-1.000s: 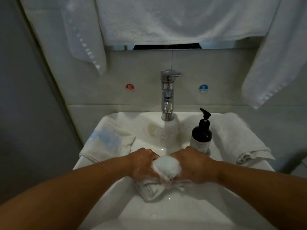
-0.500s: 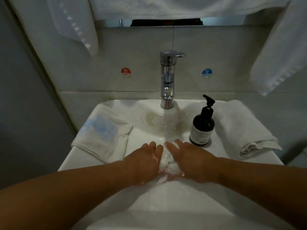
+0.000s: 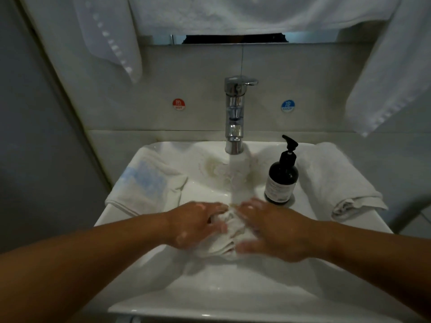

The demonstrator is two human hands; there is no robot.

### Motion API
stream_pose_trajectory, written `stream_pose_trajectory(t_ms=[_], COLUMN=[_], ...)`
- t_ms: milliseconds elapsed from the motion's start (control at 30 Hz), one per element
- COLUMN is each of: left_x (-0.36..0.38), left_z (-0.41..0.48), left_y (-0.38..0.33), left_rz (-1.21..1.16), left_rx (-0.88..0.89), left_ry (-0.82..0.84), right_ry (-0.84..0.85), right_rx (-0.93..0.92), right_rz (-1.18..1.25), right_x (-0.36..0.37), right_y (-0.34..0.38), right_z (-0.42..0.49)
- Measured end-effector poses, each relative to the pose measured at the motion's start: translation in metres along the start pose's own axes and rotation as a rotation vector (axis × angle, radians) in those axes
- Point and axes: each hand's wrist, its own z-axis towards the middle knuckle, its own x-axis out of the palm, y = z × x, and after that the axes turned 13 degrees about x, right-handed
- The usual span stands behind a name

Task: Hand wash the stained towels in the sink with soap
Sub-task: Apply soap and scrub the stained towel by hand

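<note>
My left hand (image 3: 198,223) grips the bunched wet towel (image 3: 229,233) from its left side, the fingers curled into the folds. My right hand (image 3: 275,227) clasps the same towel from the other side, fingers over the top and thumb low against the cloth, though its outline is blurred. The two hands are close together with only the wad of cloth between them, and specks of foam sit on the back of my left hand. The towel lies low in the basin of the white sink (image 3: 210,306), just in front of the spot where the water stream (image 3: 240,180) lands. That water falls from the chrome tap (image 3: 234,113) at the back of the sink. Beside the stream, on my right, a dark soap pump bottle (image 3: 282,178) stands upright on the sink's ledge, near my right hand but not touching it. A folded blue-stained towel (image 3: 144,183) rests on the left rim of the sink, and a folded white towel (image 3: 331,180) rests on the right rim. On the wall behind, a red hot sticker (image 3: 179,104) and a blue cold sticker (image 3: 287,106) flank the tap. White hanging towels (image 3: 256,12) drape across the top of the view.
</note>
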Motion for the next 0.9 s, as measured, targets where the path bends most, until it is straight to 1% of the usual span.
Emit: stream_pose_trajectory(t_ms=[33, 67, 100, 133, 167, 200, 267, 333, 367, 400, 433, 467, 533, 567, 600, 633, 700, 733, 767, 800, 833, 867, 900], left_x=[0.005, 0.011, 0.019, 0.026, 0.030, 0.033, 0.031, 0.030, 0.029, 0.027, 0.025, 0.022, 0.015, 0.013, 0.012, 0.012, 0.016, 0.019, 0.021, 0.025, 0.029, 0.034, 0.036], left_z=[-0.002, -0.004, -0.004, -0.003, -0.001, 0.003, 0.008, 0.014, 0.016, 0.017, 0.018, 0.018, 0.014, 0.011, 0.009, 0.008, 0.007, 0.005, 0.002, -0.001, -0.003, -0.003, -0.002], left_y=[-0.005, -0.013, -0.018, -0.021, -0.021, -0.019, -0.015, -0.007, -0.005, -0.003, -0.001, 0.001, 0.004, 0.004, 0.005, 0.004, 0.003, 0.004, 0.003, 0.001, 0.000, -0.002, -0.005], left_rz=[-0.032, 0.031, 0.185, 0.356, 0.478, 0.520, 0.475, 0.388, 0.338, 0.293, 0.254, 0.201, 0.054, 0.014, 0.003, 0.013, 0.040, 0.030, 0.017, 0.034, 0.095, 0.203, 0.307], left_rx=[0.013, -0.007, -0.026, -0.032, -0.030, -0.033, -0.031, -0.049, -0.057, -0.067, -0.085, -0.100, -0.119, -0.118, -0.106, -0.091, -0.029, 0.021, 0.058, 0.059, 0.013, -0.044, -0.088], left_ry=[0.024, 0.094, 0.165, 0.200, 0.195, 0.186, 0.149, 0.123, 0.080, 0.035, 0.014, 0.014, 0.046, 0.059, 0.049, 0.005, -0.145, -0.177, -0.143, -0.074, 0.011, 0.088, 0.122], right_ry=[0.042, 0.081, 0.083, 0.053, 0.016, -0.006, -0.025, -0.099, -0.129, -0.148, -0.143, -0.108, 0.054, 0.126, 0.155, 0.111, -0.080, -0.122, -0.090, -0.026, 0.024, 0.040, 0.027], right_rx=[-0.012, -0.001, 0.015, 0.024, 0.027, 0.027, 0.035, 0.047, 0.048, 0.043, 0.034, 0.024, 0.035, 0.074, 0.120, 0.147, 0.127, 0.094, 0.058, 0.023, 0.001, -0.009, -0.009], right_rz=[0.012, -0.004, -0.054, -0.098, -0.117, -0.118, -0.120, -0.145, -0.149, -0.122, -0.044, 0.070, 0.288, 0.356, 0.348, 0.280, 0.125, 0.113, 0.110, 0.077, 0.012, -0.069, -0.119], right_x=[0.004, 0.010, 0.016, 0.023, 0.026, 0.026, 0.023, 0.020, 0.018, 0.014, 0.011, 0.008, 0.003, 0.002, 0.001, 0.001, 0.002, 0.002, 0.005, 0.007, 0.012, 0.016, 0.019], right_y=[0.000, 0.002, 0.003, 0.002, 0.001, 0.000, 0.000, -0.002, -0.003, -0.002, -0.003, -0.005, -0.008, -0.008, -0.007, -0.008, -0.007, -0.006, -0.005, -0.004, -0.004, -0.004, -0.004], right_z=[-0.004, -0.006, -0.006, -0.003, 0.002, 0.007, 0.015, 0.019, 0.021, 0.022, 0.022, 0.021, 0.018, 0.016, 0.014, 0.013, 0.008, 0.003, -0.001, -0.005, -0.007, -0.007, -0.005])
